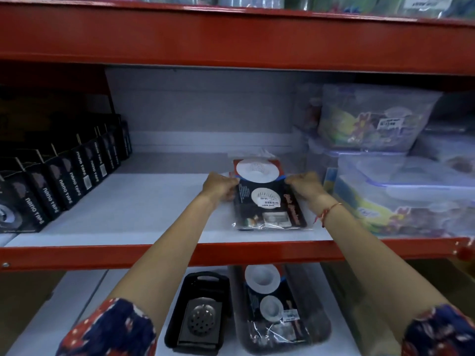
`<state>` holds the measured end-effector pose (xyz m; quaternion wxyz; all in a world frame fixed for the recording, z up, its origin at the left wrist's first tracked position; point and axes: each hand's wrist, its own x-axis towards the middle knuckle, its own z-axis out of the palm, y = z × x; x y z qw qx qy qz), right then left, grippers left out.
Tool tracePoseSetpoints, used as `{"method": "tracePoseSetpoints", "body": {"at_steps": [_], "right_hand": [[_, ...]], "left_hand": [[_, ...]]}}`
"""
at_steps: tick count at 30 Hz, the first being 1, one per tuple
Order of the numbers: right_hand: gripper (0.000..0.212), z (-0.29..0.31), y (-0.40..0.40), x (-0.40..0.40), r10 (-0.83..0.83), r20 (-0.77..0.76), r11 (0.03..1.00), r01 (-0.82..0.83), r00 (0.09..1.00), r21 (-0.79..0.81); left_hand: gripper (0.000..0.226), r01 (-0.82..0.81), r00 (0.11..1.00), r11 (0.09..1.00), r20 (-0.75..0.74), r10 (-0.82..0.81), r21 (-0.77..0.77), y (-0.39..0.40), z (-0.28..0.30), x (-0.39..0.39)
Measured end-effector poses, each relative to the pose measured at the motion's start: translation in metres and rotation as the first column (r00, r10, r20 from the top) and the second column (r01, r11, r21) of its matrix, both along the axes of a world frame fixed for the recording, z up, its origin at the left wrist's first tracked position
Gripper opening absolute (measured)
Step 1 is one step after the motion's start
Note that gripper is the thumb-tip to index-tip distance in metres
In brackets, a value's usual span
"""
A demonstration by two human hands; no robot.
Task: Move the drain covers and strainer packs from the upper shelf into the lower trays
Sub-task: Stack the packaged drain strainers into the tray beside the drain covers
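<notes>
Head view shows, left of the clear-wrapped black strainer pack (267, 201) on the white upper shelf (128, 201), the left hand (218, 186) gripping its edge; right of it, the right hand (304, 186) grips likewise. Pickup step underway; next, lift clear and lower into the dark tray (321, 327) beneath the pack.

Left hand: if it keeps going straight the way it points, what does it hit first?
The left hand already touches the strainer pack at its left edge. Pushing on, it would likely meet the second pack behind; depth is unclear.
</notes>
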<state>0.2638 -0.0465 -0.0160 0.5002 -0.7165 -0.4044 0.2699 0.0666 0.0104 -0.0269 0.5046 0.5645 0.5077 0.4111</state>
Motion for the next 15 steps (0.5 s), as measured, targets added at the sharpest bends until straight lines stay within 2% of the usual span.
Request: {"method": "tracePoseSetpoints", "body": {"at_steps": [3,5,7,10,13,15], "right_hand": [[0.008,-0.001,0.005,0.007,0.045,-0.2,0.998,-0.051,0.979,-0.025],[0.006,0.003,0.002,0.005,0.058,-0.25,0.997,-0.067,0.966,-0.026],[0.017,0.008,-0.005,0.004,0.087,-0.299,0.996,-0.085,0.95,0.019],[0.03,0.013,-0.013,0.001,0.106,-0.299,0.994,-0.093,0.948,0.056],[0.035,0.014,-0.031,-0.004,0.136,-0.32,0.99,-0.118,0.937,0.075],[0.034,0.011,-0.05,-0.008,0.154,-0.333,0.987,-0.133,0.93,0.087]], "left_hand": [[0.016,0.019,0.995,0.998,0.099,-0.013,-0.055,-0.001,0.002,0.005],[0.014,0.027,0.989,0.998,0.148,-0.018,-0.06,-0.003,0.004,0.003],[0.014,0.025,0.982,0.999,0.19,-0.017,-0.043,-0.006,0.008,0.0],[0.012,-0.008,0.976,0.999,0.216,0.015,-0.032,-0.017,0.013,-0.008],[0.005,-0.015,0.962,0.999,0.273,0.025,-0.039,-0.04,0.017,-0.018],[0.02,-0.015,0.954,0.999,0.299,0.026,-0.041,-0.063,0.015,-0.027]]}}
